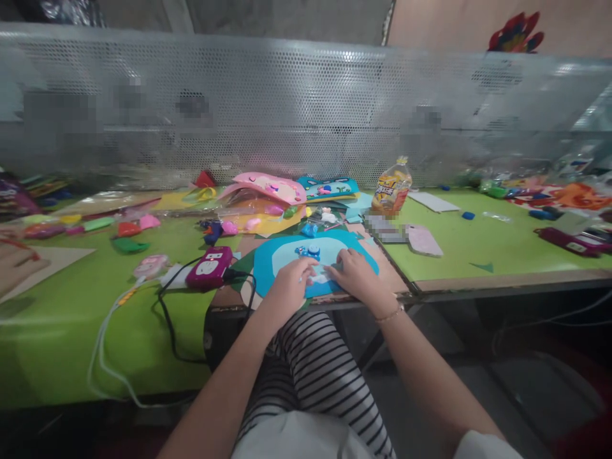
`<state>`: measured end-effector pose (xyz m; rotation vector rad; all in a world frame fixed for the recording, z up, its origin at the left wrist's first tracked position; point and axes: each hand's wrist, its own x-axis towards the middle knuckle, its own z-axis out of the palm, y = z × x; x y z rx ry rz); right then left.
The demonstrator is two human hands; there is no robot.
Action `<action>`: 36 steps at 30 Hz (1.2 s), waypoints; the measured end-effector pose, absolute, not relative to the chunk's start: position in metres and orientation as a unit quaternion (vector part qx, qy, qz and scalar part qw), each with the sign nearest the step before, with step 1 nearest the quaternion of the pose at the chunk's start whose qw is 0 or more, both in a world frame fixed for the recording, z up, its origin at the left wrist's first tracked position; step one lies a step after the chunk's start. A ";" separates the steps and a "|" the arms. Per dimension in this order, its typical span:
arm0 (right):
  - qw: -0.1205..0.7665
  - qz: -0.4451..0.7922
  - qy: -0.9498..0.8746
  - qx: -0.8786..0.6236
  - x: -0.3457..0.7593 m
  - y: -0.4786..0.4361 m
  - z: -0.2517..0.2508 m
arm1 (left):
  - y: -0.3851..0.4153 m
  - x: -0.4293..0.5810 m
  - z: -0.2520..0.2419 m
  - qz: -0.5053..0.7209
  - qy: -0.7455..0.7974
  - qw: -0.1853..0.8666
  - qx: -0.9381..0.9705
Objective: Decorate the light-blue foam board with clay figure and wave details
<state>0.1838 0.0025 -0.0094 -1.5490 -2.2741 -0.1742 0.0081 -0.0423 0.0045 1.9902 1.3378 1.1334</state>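
Note:
A blue sheet (pixel 268 261) with a pale blue inner shape (pixel 283 255) lies flat in front of me. Small blue clay pieces (pixel 313 251) sit on its upper middle, with a round disc among them. My left hand (pixel 290 285) rests over the lower middle of the sheet, its fingers curled together; what they hold, if anything, I cannot make out. From the right, my right hand (pixel 354 273) lies on the sheet with bent fingers, thumb apart from the forefinger, and nothing visible in it. A narrow gap separates the fingertips of both hands.
To the left sit a purple power bank (pixel 209 268) with a black cable and a pink device (pixel 150 266). Behind are bright clay lumps (pixel 228 227), a pink decorated piece (pixel 272 185), and a snack bag (pixel 392 188). A pale phone (pixel 424 240) lies right; another person's hand (pixel 19 264) is far left.

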 end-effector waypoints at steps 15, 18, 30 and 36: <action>-0.017 -0.141 -0.878 -0.457 0.174 0.019 0.007 | -0.015 0.012 -0.018 0.344 0.536 0.126 0.760; -0.024 -0.109 -0.876 -0.468 0.176 0.022 0.008 | -0.015 0.012 -0.017 0.341 0.541 0.131 0.757; 0.100 -0.053 -0.903 -0.415 0.197 0.000 0.006 | -0.016 0.013 -0.019 0.327 0.543 0.119 0.764; 0.116 -0.072 -0.895 -0.424 0.199 0.001 -0.006 | -0.019 0.014 -0.017 0.321 0.546 0.110 0.766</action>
